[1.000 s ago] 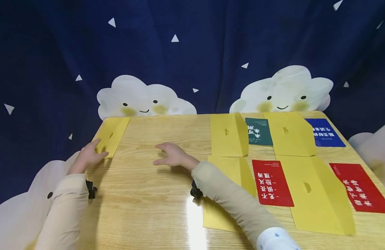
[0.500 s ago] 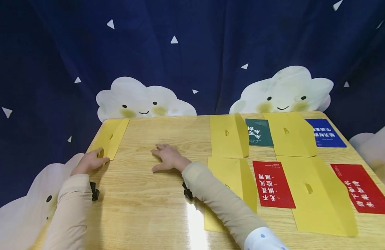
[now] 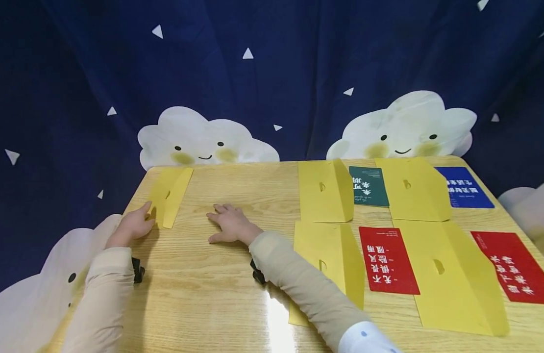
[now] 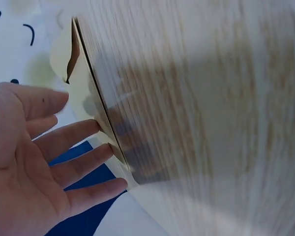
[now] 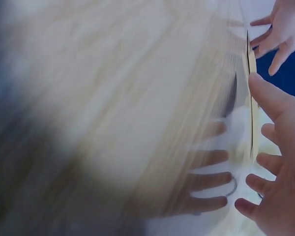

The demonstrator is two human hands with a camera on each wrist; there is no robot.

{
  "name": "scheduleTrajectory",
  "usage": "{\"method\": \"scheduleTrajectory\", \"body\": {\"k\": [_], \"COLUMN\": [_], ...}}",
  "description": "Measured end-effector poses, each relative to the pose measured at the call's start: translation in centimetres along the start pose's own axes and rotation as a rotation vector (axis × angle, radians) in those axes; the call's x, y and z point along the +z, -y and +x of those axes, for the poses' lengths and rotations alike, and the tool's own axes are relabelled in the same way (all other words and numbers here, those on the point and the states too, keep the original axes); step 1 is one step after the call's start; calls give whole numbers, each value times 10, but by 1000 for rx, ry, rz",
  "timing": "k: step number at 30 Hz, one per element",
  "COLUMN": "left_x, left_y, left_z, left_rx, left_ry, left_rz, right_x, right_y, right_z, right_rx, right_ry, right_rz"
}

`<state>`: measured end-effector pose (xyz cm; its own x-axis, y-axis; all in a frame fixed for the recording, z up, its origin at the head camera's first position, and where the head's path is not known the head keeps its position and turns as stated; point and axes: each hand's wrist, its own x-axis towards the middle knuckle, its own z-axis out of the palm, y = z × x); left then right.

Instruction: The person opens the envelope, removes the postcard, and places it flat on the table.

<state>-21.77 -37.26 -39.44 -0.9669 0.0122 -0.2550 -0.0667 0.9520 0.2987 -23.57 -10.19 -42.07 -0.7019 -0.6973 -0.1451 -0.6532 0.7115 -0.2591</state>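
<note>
A yellow paper envelope [image 3: 168,196] lies near the table's left edge, its flap along the right side. My left hand [image 3: 133,225] is at its near left edge, and in the left wrist view the straight, spread fingers [image 4: 83,169] reach up to the envelope [image 4: 91,96]. My right hand [image 3: 230,224] is low over the bare wood to the right of it. Its fingers are spread and hold nothing. In the right wrist view the right hand's fingers [image 5: 270,96] are apart, with the same envelope and the left hand [image 5: 280,32] farther off.
On the right lie several more yellow envelopes [image 3: 327,191] with flaps unfolded. Beside them are a dark green card [image 3: 370,186], a blue card [image 3: 466,189] and two red cards [image 3: 388,260]. The right sleeve [image 3: 298,279] covers part of one envelope. A dark blue curtain hangs behind the table [image 3: 201,294].
The left envelope has slid a little to the right, with my left hand moving right at its edge. My right hand has moved slightly left, its fingers spreading.
</note>
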Motion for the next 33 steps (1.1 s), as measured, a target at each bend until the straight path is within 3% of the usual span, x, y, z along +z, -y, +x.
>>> {"method": "scheduleTrajectory", "body": {"k": [5,12,22,28,33], "left_x": [3,4,9,12,12], "left_y": [-4,-9,-6,-6,3], "left_z": [1,-5,-6,-4,0], "left_rx": [13,64,186,175,103], "left_ry": [-32,-41,-98,-102,-34], "left_rz": [-3,-48,-78,-111,-28], "right_x": [0,10,13,13,14], "right_y": [14,32,47,47,48], "right_z": [2,10,17,16,16], "right_rx": [-11,-9,-13,7,18], "right_ry": [3,82,136,160,178], "right_rz": [-32,-90,-96,-123,-143]}}
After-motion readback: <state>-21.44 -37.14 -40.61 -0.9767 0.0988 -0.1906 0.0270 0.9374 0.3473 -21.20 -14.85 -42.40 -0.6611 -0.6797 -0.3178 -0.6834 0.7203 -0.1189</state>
